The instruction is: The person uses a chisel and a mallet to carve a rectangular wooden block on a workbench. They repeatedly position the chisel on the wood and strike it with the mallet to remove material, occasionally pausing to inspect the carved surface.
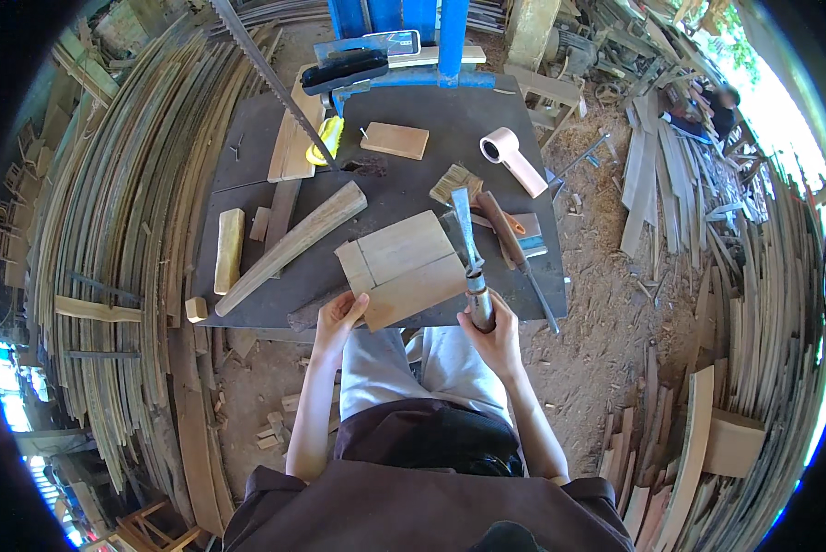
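My left hand (343,313) grips the lower left corner of a flat wooden board (404,281) with dark lines across it, at the table's near edge. My right hand (489,327) is closed round the handle of a steel chisel (468,235), which points up and away from me, just right of the board. Right of the chisel lie a wooden-handled tool (505,230) with a long dark shaft and a bristle brush (453,184). A long wooden stick (293,244) and a short pale block (229,248) lie to the left on the dark worktable (404,189).
A saw blade (270,78) crosses the table's back left beside a yellow object (326,138). A small plank (395,138), pink handheld device (519,161) and phone (385,41) are farther back. Lumber stacks (119,230) line both sides. A person (707,115) is at the upper right.
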The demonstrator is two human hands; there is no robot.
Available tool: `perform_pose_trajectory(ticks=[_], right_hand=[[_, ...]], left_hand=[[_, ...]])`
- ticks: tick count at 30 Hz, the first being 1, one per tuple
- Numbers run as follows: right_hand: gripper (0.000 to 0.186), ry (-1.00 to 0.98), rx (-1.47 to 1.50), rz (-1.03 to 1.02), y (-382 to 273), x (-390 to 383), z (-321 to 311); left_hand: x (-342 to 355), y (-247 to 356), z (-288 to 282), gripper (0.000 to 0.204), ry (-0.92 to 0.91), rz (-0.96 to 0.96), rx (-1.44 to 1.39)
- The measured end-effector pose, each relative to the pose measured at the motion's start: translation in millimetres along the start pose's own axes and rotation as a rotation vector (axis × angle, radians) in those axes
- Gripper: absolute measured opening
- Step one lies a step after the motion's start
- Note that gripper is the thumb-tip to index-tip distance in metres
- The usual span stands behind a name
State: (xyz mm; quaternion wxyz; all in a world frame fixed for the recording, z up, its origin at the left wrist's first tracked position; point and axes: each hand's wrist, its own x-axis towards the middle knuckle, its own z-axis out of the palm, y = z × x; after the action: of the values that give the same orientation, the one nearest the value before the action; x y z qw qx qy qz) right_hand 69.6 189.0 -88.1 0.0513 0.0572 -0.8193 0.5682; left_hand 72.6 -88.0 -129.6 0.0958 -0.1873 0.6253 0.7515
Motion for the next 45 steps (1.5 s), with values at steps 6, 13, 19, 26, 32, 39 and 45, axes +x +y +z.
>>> perform_pose_trajectory(ticks=[6, 13, 19, 26, 32, 39, 45], right_hand=[[0.035, -0.025, 0.004, 0.097, 1.0, 3.1, -0.4], [0.03, -0.002, -0.008, 0.05, -1.1, 5.2, 0.8], [0.023, -0.003, 0.024, 0.057, 3.4, -0.8, 2.6], [0.027, -0.05, 0.004, 0.144, -0.7, -12.2, -5.3], [0.025, -0.074, -0.035, 0.275, 16.2, -36.3, -15.2], [0.033, -0.192, -0.166, 0.318, -2.7, -58.7, -21.8], [0.047, -0.224, -0.153, 0.219, -26.7, -62.0, -25.1]], left_hand=[[-3.3, 6.6, 1.6, 0.038, -0.004, 0.0, 0.058], [3.1, 5.2, -0.7, 0.04, -0.031, 0.004, 0.155], [1.4, -1.6, 0.6, 0.056, -0.05, -0.015, 0.284], [-13.9, 14.7, 10.9, 0.057, 0.077, 0.017, 0.553], [-15.1, 29.5, 16.5, 0.04, 0.425, 0.408, 0.93], [27.6, 27.6, 33.8, 0.045, 0.494, 0.842, 0.813], [49.2, 13.5, 36.5, 0.049, 0.418, 0.834, 0.745]])
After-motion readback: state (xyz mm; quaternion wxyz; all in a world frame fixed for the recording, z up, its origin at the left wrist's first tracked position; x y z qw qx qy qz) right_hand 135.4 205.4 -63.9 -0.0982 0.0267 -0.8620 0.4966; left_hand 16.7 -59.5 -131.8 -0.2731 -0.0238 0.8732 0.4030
